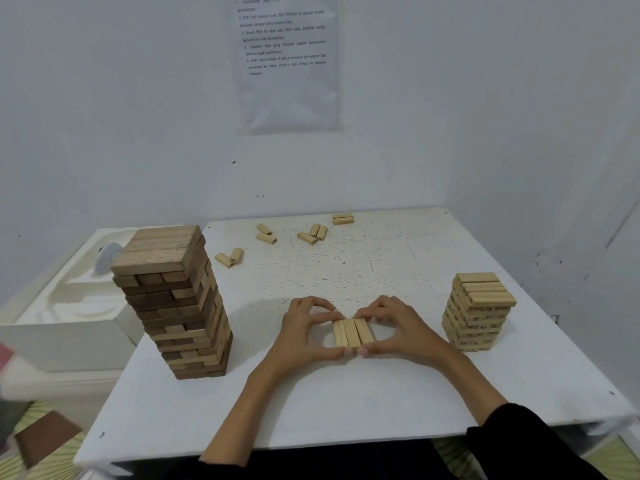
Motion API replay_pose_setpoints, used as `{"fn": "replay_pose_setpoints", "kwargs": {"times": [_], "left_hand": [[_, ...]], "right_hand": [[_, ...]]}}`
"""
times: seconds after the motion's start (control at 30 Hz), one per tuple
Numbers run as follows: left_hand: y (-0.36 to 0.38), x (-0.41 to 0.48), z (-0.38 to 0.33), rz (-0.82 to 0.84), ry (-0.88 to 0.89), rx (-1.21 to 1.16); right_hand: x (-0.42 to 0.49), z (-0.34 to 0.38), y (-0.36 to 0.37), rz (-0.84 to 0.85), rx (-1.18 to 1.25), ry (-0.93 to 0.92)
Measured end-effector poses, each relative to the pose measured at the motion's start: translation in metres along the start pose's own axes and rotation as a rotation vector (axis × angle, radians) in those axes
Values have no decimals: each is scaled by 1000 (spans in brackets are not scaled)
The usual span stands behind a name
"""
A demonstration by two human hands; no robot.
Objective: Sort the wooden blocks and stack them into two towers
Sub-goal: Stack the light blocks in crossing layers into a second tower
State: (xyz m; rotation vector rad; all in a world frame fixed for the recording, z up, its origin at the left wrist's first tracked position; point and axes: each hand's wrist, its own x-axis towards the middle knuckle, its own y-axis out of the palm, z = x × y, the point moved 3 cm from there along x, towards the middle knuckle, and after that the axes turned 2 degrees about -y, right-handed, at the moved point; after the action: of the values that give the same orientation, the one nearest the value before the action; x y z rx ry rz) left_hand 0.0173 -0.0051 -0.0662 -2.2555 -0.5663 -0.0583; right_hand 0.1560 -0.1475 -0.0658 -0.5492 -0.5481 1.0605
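Three light wooden blocks lie side by side on the white table, in front of me. My left hand and my right hand pinch this row from both ends, thumbs at the near end and fingertips at the far end. A tall tower of dark brown blocks stands at the left. A shorter tower of light blocks stands at the right. Several loose light blocks lie scattered near the table's far edge.
A white styrofoam box sits beside the table at the left, close to the dark tower. White walls close in behind and on the right. A printed sheet hangs on the back wall.
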Motion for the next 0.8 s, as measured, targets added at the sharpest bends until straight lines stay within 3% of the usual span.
{"fn": "replay_pose_setpoints", "kwargs": {"times": [0.43, 0.6, 0.8], "left_hand": [[-62, 37, -117, -105, 294, 68], [-46, 66, -170, -83, 342, 55], [1, 87, -188, -31, 311, 28]], "right_hand": [[-25, 97, -108, -233, -90, -99], [-39, 86, -161, -263, -178, -86], [-55, 44, -193, -184, -222, 33]]}}
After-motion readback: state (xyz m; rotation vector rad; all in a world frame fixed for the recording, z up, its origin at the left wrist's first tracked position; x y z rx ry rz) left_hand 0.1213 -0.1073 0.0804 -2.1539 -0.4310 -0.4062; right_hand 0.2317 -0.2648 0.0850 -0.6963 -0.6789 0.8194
